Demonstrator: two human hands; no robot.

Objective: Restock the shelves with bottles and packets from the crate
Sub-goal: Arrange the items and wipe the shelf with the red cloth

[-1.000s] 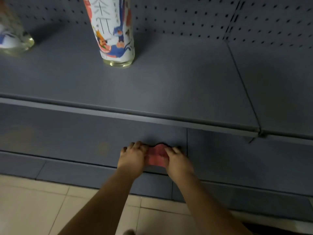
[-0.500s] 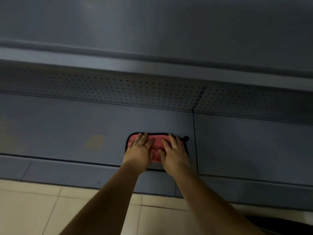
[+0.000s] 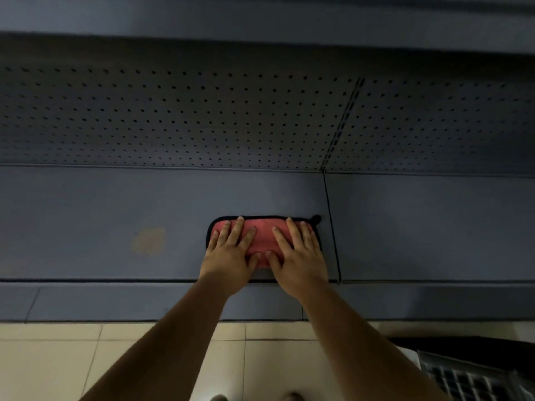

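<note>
A red cloth with a black border [image 3: 263,237] lies flat on the bottom shelf [image 3: 115,221] near its front edge. My left hand [image 3: 230,254] presses on the cloth's left half with straight, spread fingers. My right hand [image 3: 298,253] presses on the right half the same way. A small black loop sticks out at the cloth's far right corner. No bottles or packets are in view. A corner of the grey latticed crate [image 3: 474,377] shows at the bottom right on the floor.
A perforated back panel [image 3: 173,117] rises behind the shelf, and the upper shelf's underside [image 3: 260,15] overhangs at the top. A seam [image 3: 331,227] splits the shelf just right of the cloth. A pale stain [image 3: 149,240] marks the shelf. Beige floor tiles [image 3: 58,363] lie below.
The camera has dropped from the upper shelf with its bottles to the bottom shelf. The bunched cloth between my hands has been spread flat, and both hands now press on it.
</note>
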